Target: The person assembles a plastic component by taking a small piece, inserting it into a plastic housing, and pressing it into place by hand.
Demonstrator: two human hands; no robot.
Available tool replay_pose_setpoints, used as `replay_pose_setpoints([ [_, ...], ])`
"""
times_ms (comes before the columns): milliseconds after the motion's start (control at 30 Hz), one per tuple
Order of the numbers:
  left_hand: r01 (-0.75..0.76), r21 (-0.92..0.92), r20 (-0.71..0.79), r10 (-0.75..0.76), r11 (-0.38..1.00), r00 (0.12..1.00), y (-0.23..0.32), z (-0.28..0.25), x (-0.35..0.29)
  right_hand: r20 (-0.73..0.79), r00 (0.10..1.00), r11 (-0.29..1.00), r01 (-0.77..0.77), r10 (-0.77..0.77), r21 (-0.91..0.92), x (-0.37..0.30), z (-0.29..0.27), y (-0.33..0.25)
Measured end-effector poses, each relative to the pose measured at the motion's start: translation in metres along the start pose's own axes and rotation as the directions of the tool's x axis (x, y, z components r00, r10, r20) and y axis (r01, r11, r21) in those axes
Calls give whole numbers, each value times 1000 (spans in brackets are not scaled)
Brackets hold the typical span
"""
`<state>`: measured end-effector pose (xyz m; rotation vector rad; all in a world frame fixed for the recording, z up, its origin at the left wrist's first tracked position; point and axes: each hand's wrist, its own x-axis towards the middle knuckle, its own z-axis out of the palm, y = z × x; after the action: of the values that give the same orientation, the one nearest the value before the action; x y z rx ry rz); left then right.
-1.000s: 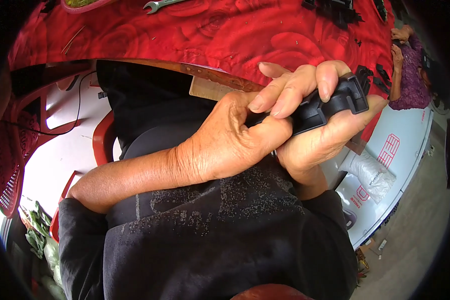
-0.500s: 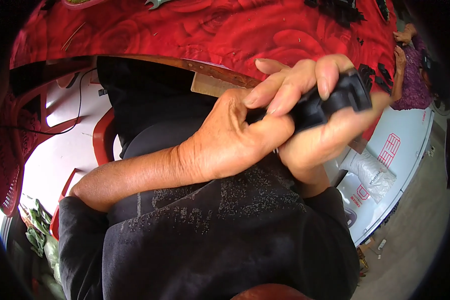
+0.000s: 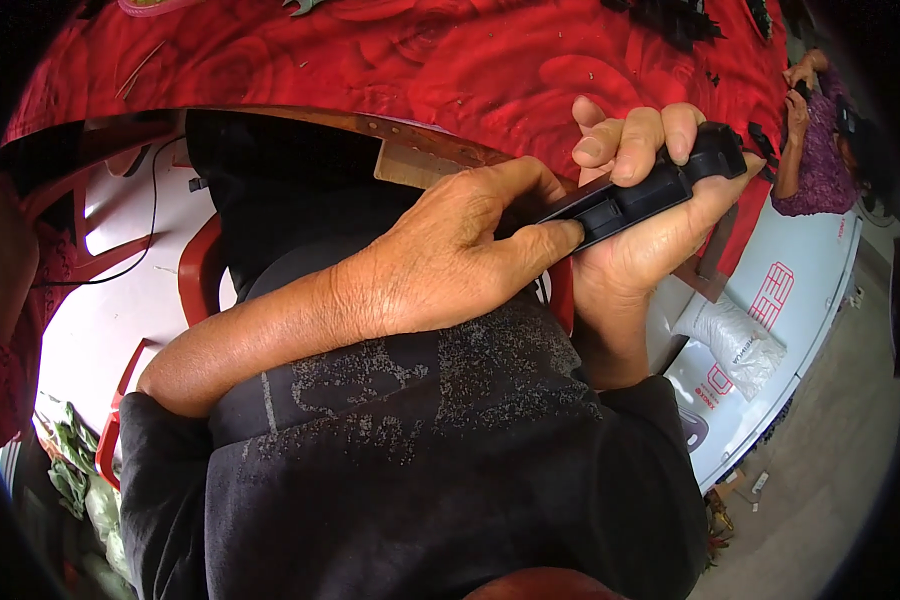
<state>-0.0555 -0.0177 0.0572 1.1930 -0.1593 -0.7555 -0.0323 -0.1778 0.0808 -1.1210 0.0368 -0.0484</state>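
A long, narrow black plastic part [image 3: 662, 192] with a notched, curved far end is held slantwise in front of my chest, in both hands. My left hand [image 3: 460, 250] pinches its near left end between thumb and fingers. Underneath, the palm of my right hand [image 3: 635, 235] supports the part, with the fingers curled over its upper side. The exact kind of part cannot be made out. My left fingertips are partly hidden behind it.
A red rose-patterned cloth [image 3: 370, 65] covers the table ahead. More black parts [image 3: 675, 20] lie at its far right, and a wrench end [image 3: 302, 6] at the top edge. A purple-clad person [image 3: 815, 150] sits right, above a white panel [image 3: 810, 290] bearing a plastic bag [image 3: 735, 345].
The black part has turned and shifted slightly, showing more of its length. My right fingers have moved rightward along it, and my left thumb now lies at its near end.
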Motion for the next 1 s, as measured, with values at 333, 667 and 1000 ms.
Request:
replay_pose_setpoints([
  [333,104,66,146,-113,992,983,13,-8,-1,46,997,998,66,-65,-8,1,-1,-3],
  [667,52,103,145,-66,993,987,4,-10,3,133,973,977,200,-189,-69,5,-3,-4],
  [1000,-147,222,42,141,964,989,-2,-8,6,-24,1000,995,13,-11,101,14,-17,2],
])
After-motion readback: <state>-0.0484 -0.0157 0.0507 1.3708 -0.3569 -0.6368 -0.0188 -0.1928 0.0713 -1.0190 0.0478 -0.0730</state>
